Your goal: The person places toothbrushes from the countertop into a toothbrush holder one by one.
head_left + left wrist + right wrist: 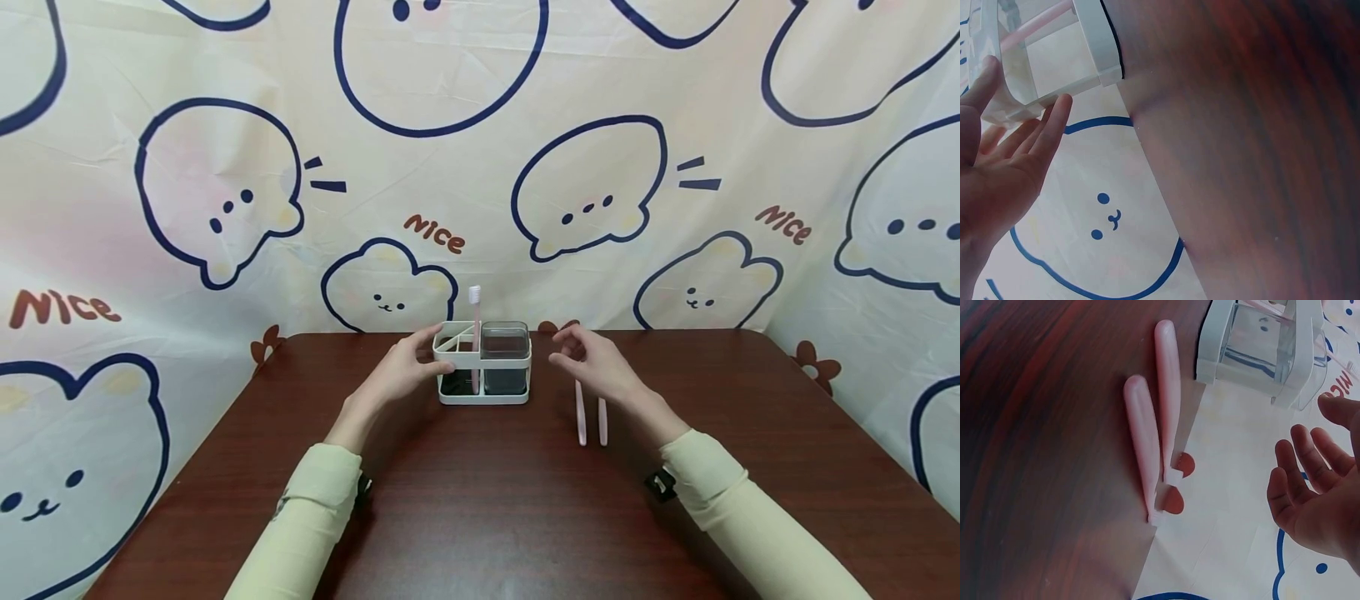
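A white toothbrush holder [513,364] stands upright near the back of the table, with a clear cup [505,382] in its right side. A pink toothbrush [476,315] stands bristles up in a left compartment. My left hand [395,368] grips the holder's left end, thumb on the front rail and fingers along the side. To the right of the holder, my right hand [600,364] hovers with loosely bent fingers and holds nothing. Below it lie two pink toothbrushes, a left one [581,421] and a right one [602,427]; their heads are hidden in the head view.
The dark brown wooden table [480,500] stretches forward to a cloth backdrop [480,183] printed with cartoon faces, which hangs right behind its far edge. More of the same cloth hangs at both sides.
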